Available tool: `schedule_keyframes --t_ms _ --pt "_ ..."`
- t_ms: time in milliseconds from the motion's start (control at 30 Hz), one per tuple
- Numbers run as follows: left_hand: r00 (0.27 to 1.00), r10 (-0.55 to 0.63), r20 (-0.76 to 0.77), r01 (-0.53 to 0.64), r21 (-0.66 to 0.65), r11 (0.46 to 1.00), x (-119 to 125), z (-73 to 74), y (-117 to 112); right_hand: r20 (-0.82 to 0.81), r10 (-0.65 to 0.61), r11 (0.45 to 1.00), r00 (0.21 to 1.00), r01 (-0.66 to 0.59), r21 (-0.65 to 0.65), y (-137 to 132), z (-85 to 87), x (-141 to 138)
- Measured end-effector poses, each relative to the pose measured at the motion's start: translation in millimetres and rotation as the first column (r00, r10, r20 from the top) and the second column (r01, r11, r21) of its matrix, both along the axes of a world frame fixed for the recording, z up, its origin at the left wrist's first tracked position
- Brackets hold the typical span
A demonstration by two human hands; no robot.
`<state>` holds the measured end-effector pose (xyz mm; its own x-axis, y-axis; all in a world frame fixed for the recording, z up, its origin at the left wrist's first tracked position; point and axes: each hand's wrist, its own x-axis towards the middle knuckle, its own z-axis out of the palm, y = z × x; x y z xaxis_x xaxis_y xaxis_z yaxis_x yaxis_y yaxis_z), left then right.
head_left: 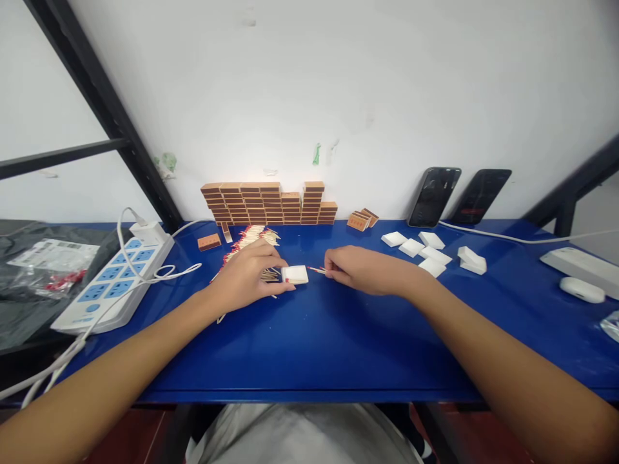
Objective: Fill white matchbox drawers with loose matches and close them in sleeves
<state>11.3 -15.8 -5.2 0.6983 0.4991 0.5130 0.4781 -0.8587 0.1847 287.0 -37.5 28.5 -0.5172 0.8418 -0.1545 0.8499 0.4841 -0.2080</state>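
My left hand (256,270) grips a small white matchbox tray (296,274) by its left end, thumb on the near side and fingers on the far side. A red match head shows at the tray's near left corner. Just right of the tray, my right hand (355,269) is closed in a pinch on matches (316,269), their red heads pointing left toward the tray. How many it holds is unclear. A pile of loose red-tipped matches (251,237) lies behind and partly under my left hand.
Stacked matchboxes (264,206) stand along the wall, with one loose matchbox (209,242) at left and several covers (362,220) right of the stack. Several white trays (432,254) lie at right. Two phones (434,196) lean on the wall. A power strip (113,277) with cables sits left.
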Motion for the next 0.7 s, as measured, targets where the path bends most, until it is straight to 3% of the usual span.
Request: schedule_keyframes --t_ms 467,700 --pt "1.000 0.008 -0.021 -0.009 -0.026 1.000 0 0.7 -1 -0.175 0.000 1.000 0.985 -0.002 -0.007 18 -7.7 12" --pt "1.000 0.008 0.000 -0.008 -0.023 1.000 0 -1.0 0 -0.344 0.048 0.996 0.938 -0.020 0.084 14 1.9 6"
